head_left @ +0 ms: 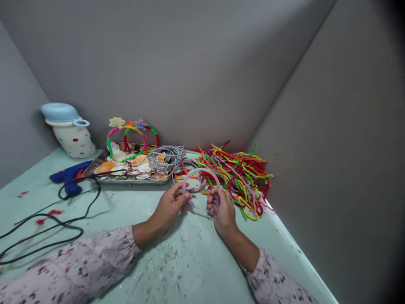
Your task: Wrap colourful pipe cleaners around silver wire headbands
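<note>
Between my hands, above the table, is a hoop wrapped in fuzzy pipe cleaner in pink, pale green and purple. A thin bare grey stretch shows along its lower side. My left hand pinches the hoop's left side near a purple end. My right hand has its fingers closed round the right side, where some purple fuzz shows. Just behind the hoop lies a heap of loose, bright pipe cleaners, several of them bent or looped.
A metal tray holds shells or scraps, a coil of grey wire and two finished-looking hoops with fuzzy flowers. Left of it lie a blue glue gun with a looping black cord and a white jar with blue lid. Grey walls stand behind.
</note>
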Available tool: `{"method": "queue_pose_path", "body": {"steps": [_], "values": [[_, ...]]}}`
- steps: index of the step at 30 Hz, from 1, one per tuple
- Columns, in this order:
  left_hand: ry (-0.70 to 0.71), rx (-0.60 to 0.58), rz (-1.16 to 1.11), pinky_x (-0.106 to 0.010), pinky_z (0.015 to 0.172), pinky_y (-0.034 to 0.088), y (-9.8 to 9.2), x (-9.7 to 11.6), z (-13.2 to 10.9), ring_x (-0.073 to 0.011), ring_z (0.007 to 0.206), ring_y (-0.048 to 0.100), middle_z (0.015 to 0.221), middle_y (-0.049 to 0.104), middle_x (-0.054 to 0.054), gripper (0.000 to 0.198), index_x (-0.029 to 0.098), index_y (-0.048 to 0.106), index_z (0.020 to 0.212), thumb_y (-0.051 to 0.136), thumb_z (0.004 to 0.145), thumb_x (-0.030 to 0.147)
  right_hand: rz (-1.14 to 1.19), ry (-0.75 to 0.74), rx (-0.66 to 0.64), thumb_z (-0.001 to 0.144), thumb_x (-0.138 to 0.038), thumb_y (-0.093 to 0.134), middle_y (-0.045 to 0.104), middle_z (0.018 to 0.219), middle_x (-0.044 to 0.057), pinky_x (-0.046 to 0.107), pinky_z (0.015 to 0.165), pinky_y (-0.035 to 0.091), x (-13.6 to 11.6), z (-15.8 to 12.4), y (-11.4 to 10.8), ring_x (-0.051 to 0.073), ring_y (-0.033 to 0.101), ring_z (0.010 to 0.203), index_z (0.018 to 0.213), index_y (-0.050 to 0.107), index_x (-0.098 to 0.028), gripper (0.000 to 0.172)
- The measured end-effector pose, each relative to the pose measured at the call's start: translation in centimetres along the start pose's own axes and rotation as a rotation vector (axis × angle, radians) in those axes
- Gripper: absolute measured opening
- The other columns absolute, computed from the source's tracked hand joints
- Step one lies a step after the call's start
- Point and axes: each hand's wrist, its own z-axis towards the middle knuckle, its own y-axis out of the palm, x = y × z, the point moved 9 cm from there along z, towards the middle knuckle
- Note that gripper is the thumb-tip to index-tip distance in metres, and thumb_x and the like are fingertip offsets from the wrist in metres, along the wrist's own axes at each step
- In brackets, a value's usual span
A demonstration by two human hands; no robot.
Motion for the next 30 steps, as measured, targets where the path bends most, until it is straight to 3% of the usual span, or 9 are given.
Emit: {"method": "queue_pose_path", "body": {"steps": [6, 12, 18, 24, 30], "values": [[0.075, 0.081, -0.023, -0.022, 0.053, 0.045, -1.0, 0.9, 0.1, -0.0130, 0.066, 0.057, 0.081, 0.067, -0.004, 0.045, 0.016, 0.058, 0.123, 0.064, 0.083, 0.035, -0.140, 0.010, -0.104, 0.085, -0.063, 0.053, 0.058, 0.057, -0.001, 0.021, 0.042, 0.037, 0.3, -0.1, 0.9, 0.009, 0.049, 0.045, 0.073, 0.061, -0.018, 0.047], [0.099, 0.098, -0.084, -0.023, 0.055, 0.046, -1.1, 1.5, 0.0, -0.0117, 0.064, 0.059, 0.081, 0.065, -0.002, 0.039, 0.016, 0.056, 0.118, 0.061, 0.086, 0.037, -0.238, -0.005, -0.128, 0.082, -0.064, 0.057, 0.058, 0.056, -0.001, 0.020, 0.040, 0.034, -0.2, -0.5, 1.4, 0.008, 0.046, 0.042, 0.073, 0.060, -0.017, 0.048], [0.037, 0.002, -0.103, -0.026, 0.065, 0.051, 0.1, 0.7, -0.2, -0.0157, 0.079, 0.064, 0.094, 0.066, -0.006, 0.034, 0.017, 0.056, 0.114, 0.062, 0.085, 0.033, -0.133, -0.037, -0.074, 0.085, -0.066, 0.050, 0.059, 0.060, -0.002, 0.019, 0.037, 0.030, -0.5, -0.4, 0.8, 0.007, 0.045, 0.041, 0.080, 0.060, -0.018, 0.049], [-0.035, -0.151, -0.042, -0.025, 0.057, 0.048, 1.6, -0.2, -0.4, -0.0177, 0.079, 0.066, 0.094, 0.066, -0.008, 0.038, 0.018, 0.057, 0.116, 0.066, 0.080, 0.028, -0.064, -0.033, -0.019, 0.086, -0.066, 0.050, 0.059, 0.060, -0.002, 0.019, 0.038, 0.032, -0.2, 0.0, 0.0, 0.008, 0.047, 0.043, 0.085, 0.060, -0.020, 0.046], [-0.011, -0.085, -0.045, -0.022, 0.053, 0.043, 1.0, 0.0, -0.2, -0.0132, 0.066, 0.063, 0.086, 0.065, -0.005, 0.032, 0.017, 0.060, 0.106, 0.068, 0.078, 0.030, -0.094, -0.001, -0.059, 0.084, -0.064, 0.053, 0.060, 0.061, -0.001, 0.021, 0.039, 0.033, 0.3, 0.0, 0.3, 0.010, 0.049, 0.044, 0.084, 0.061, -0.019, 0.045]]}}
